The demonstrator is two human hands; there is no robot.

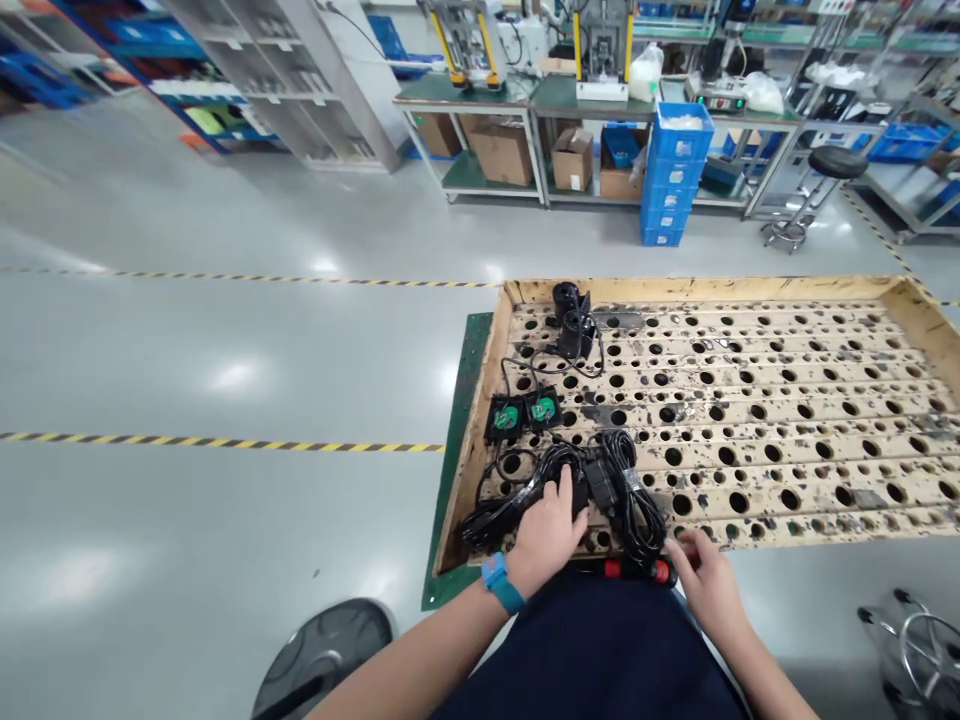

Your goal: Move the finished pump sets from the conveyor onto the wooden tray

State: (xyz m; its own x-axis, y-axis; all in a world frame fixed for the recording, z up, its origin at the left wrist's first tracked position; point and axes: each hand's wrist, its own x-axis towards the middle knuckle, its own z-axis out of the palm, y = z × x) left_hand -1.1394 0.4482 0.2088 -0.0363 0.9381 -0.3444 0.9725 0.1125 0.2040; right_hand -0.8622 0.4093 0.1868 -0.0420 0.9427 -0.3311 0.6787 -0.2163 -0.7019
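My left hand [547, 530], with a teal band at its wrist, rests over a coiled black cable [499, 518] and a dark block, index finger stretched forward. My right hand [705, 575] is at the tray's near edge, fingers apart and slightly bent, beside a second black cable bundle [641, 510]. Between the bundles lies a black box [600, 482]. Two black square parts with green circuit boards [506, 416] [544, 408] sit farther up, wired to black cylindrical parts [576, 332]. A red and black tool [613, 568] lies at the near edge, partly hidden.
The wooden tray [697, 290] has many round holes and raised side walls. A round black stool [326, 650] stands at the lower left, a wheeled chair base [930, 650] at the lower right. Stacked blue bins [675, 175] and workbenches [487, 95] are behind.
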